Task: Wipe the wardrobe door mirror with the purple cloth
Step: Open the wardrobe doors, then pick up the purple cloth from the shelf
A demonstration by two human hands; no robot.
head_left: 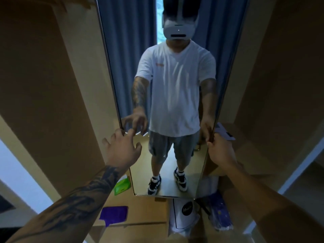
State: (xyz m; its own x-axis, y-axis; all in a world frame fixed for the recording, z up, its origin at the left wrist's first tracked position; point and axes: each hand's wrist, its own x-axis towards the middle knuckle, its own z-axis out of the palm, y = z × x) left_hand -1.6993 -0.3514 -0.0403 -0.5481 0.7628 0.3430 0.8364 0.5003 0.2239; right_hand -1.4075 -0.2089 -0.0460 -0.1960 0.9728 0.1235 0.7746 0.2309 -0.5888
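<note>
— Where is the purple cloth (114, 215)?

— Down low, lying flat on a tan wooden surface below the left forearm, with one corner hanging over the front edge. Neither hand touches it.

— And the mirror (168, 155)?

— A tall, narrow glass panel with a thin metal rim, set on the wardrobe door (52, 85), which is smooth brown board. It reflects a person in a white shirt and grey shorts, with blue curtains (128, 50) behind.

— The hands?

— The left hand (121, 148) is spread open, its fingertips at the mirror's left edge. The right hand (219, 148) is curled on the right edge; it seems to grip the rim, though the fingers are partly hidden behind it.

— What else lies near?

— A green packet (121, 186) sits just beside the mirror's lower left corner. Under the mirror stands a white bag (184, 213) with a black round label, and a blue wrapped bundle (220, 213) next to it. Brown panels close in on both sides.
</note>
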